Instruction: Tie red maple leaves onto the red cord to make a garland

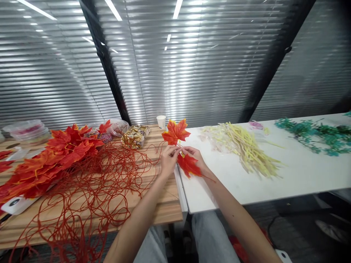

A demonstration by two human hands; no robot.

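Note:
My left hand (pixel 169 159) and my right hand (pixel 194 155) meet fingertip to fingertip above the seam between two tables. Both are closed in a pinch where the stems of two artificial maple leaves come together. One orange-red maple leaf (pixel 176 132) with yellow edges stands up above my fingers. A second red maple leaf (pixel 189 165) hangs below, between my hands, partly covered by my right hand. From near my right wrist a thin red cord (pixel 210 178) trails out. Which finger holds which stem is too small to make out.
On the wooden table (pixel 167 204) lie a tangle of red cord (pixel 109 175), a pile of maple leaves (pixel 65 149), gold-wrapped packets (pixel 134 137) and a paper cup (pixel 161 122). The white table (pixel 227 186) bears pale yellow strips (pixel 248 149) and green artificial foliage (pixel 323 135).

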